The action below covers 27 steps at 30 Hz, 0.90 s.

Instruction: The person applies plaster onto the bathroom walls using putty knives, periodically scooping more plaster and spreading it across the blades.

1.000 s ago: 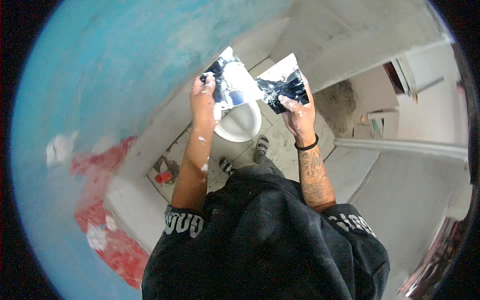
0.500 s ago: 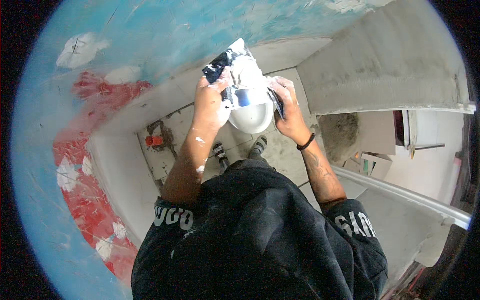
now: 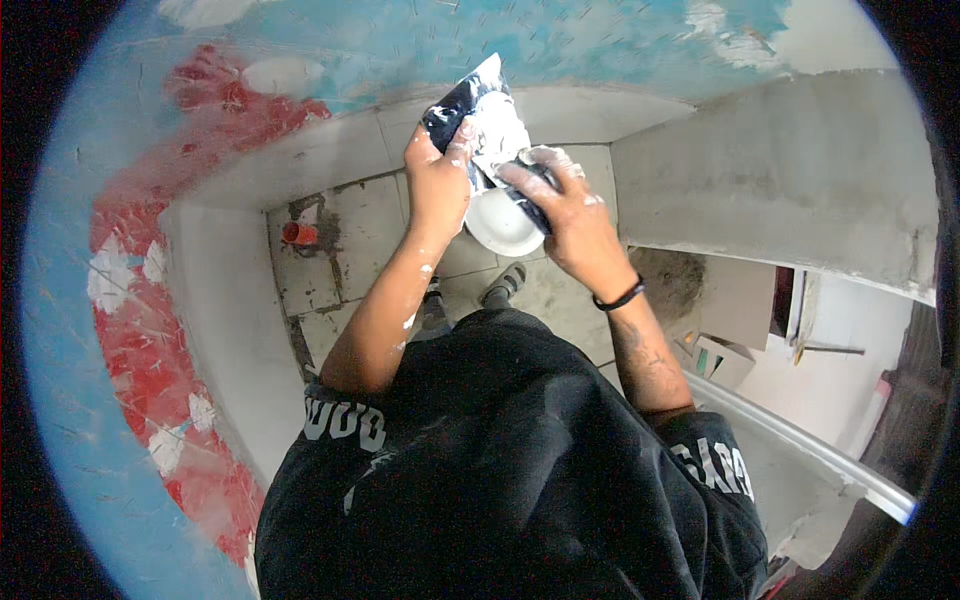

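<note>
My left hand (image 3: 437, 180) is closed on a wide dark putty blade (image 3: 450, 108), tilted, with a thick mass of white putty (image 3: 496, 125) on its face. My right hand (image 3: 566, 208), its fingers smeared white, is wrapped over a second dark blade (image 3: 530, 210), which lies against the lower right part of the first one; whether their edges touch exactly is hard to make out. Just beneath both tools, a white toilet bowl (image 3: 503, 235) shows on the floor. White smears dot both hands and my left forearm.
A blue wall (image 3: 560, 40) with red and white patches curves round the front and left. A grey partition (image 3: 770, 160) stands at the right, with a metal rail (image 3: 800, 440) and cardboard pieces (image 3: 725, 360) below. An orange pipe stub (image 3: 300, 233) sits in the tiled floor (image 3: 370, 260).
The two blades, apart a second ago, are now brought together, the right one moved left onto the left one. Both hands appear higher and the view has turned, showing more wall ahead.
</note>
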Each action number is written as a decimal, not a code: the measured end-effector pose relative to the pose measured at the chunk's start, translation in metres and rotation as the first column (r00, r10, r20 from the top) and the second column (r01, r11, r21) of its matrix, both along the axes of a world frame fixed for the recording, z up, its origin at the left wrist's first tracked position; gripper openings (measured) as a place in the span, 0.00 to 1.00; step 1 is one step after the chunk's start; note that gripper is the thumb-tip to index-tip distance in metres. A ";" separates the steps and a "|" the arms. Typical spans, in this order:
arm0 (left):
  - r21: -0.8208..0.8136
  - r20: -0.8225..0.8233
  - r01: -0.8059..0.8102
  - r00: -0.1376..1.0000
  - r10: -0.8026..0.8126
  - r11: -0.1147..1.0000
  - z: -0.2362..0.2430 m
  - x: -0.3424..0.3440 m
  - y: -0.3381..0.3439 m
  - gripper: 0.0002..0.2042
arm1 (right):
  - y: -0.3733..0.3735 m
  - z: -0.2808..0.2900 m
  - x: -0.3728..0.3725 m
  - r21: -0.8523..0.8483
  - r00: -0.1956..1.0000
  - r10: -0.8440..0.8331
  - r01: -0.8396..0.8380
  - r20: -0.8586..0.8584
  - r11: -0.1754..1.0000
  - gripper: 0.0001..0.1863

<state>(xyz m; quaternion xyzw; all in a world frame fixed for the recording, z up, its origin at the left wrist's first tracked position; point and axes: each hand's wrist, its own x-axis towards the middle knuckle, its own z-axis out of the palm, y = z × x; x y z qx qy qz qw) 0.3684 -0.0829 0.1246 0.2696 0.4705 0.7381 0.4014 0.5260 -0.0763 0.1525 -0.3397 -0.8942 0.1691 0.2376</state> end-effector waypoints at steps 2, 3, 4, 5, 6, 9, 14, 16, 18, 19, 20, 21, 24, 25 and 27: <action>-0.017 -0.039 -0.029 0.999 0.028 0.999 -0.002 -0.004 0.000 0.06 | -0.003 -0.009 -0.011 -0.024 1.000 0.003 -0.003 -0.007 1.000 0.29; -0.042 -0.087 -0.047 0.995 0.043 0.998 -0.005 -0.007 -0.002 0.06 | -0.005 -0.013 -0.014 -0.022 1.000 0.013 -0.013 0.001 1.000 0.29; -0.049 -0.074 -0.064 0.995 0.060 0.997 -0.009 -0.011 -0.003 0.06 | -0.008 -0.015 -0.017 -0.024 0.999 0.027 -0.027 0.032 0.999 0.29; -0.048 -0.067 -0.072 0.995 0.069 0.996 -0.012 -0.018 -0.005 0.06 | -0.011 -0.017 -0.021 -0.027 0.997 0.041 -0.039 0.063 0.999 0.29; -0.053 -0.057 -0.076 0.996 0.073 0.996 -0.016 -0.032 -0.007 0.05 | -0.016 -0.021 -0.029 -0.025 0.997 0.036 -0.034 0.063 0.999 0.29; -0.056 0.034 -0.083 0.996 0.085 0.995 -0.026 -0.067 -0.013 0.05 | -0.022 -0.022 -0.048 -0.082 0.982 0.137 -0.128 0.127 0.988 0.30; -0.061 0.033 -0.086 0.996 0.088 0.994 -0.029 -0.071 -0.019 0.07 | -0.006 -0.001 -0.060 -0.086 0.994 0.044 -0.035 0.104 0.996 0.30; -0.064 0.018 -0.073 0.997 0.075 0.995 -0.028 -0.067 -0.017 0.08 | -0.003 -0.013 -0.067 -0.031 0.994 0.062 -0.059 0.089 0.998 0.29; -0.040 0.038 -0.058 0.998 0.059 0.998 -0.028 -0.063 -0.014 0.08 | -0.005 -0.022 -0.067 0.004 0.994 0.076 -0.077 0.078 0.997 0.29; -0.038 0.038 -0.057 0.998 0.058 0.998 -0.028 -0.063 -0.013 0.08 | -0.006 -0.026 -0.066 0.036 0.993 0.096 -0.099 0.065 0.994 0.29; -0.060 -0.013 -0.071 0.997 0.070 0.996 -0.031 -0.064 -0.011 0.08 | -0.008 -0.031 -0.061 0.010 0.990 0.117 -0.118 0.085 0.993 0.30; -0.082 -0.065 -0.086 0.995 0.081 0.993 -0.034 -0.066 -0.011 0.08 | -0.010 -0.030 -0.058 0.012 0.990 0.114 -0.116 0.085 0.993 0.30; -0.076 0.024 -0.054 0.998 0.056 0.996 -0.037 -0.069 -0.008 0.07 | -0.010 -0.020 -0.045 -0.155 0.972 0.126 -0.095 0.198 0.983 0.29; -0.062 0.023 -0.055 0.998 0.057 0.997 -0.036 -0.068 -0.008 0.07 | -0.009 -0.009 -0.046 -0.157 0.972 0.125 -0.095 0.199 0.983 0.29; -0.088 -0.007 -0.054 0.999 0.053 0.995 -0.035 -0.065 -0.010 0.07 | -0.007 0.012 -0.048 -0.136 0.986 0.030 -0.007 0.165 0.991 0.29</action>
